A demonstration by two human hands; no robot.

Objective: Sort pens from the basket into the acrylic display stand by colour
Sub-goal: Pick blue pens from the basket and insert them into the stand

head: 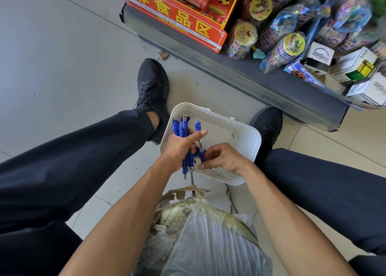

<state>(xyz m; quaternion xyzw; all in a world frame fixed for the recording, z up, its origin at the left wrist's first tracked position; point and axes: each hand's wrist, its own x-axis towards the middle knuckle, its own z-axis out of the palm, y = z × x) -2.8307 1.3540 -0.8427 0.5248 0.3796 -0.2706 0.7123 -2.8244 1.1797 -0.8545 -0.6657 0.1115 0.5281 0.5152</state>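
A white perforated plastic basket lies on the floor between my feet. My left hand grips a bunch of several blue pens, clicker ends pointing away from me and tips toward me. My right hand is beside it over the basket's near rim, fingers curled and pinching the lower part of a blue pen at the edge of the bunch. The visible part of the basket floor holds no pens. No acrylic display stand appears in view.
My legs in dark trousers and black shoes flank the basket. A dark low shelf with a red sign, packaged toys and boxes stands ahead on the right. A plastic-wrapped stool seat sits below my forearms. Grey tiled floor spreads to the left.
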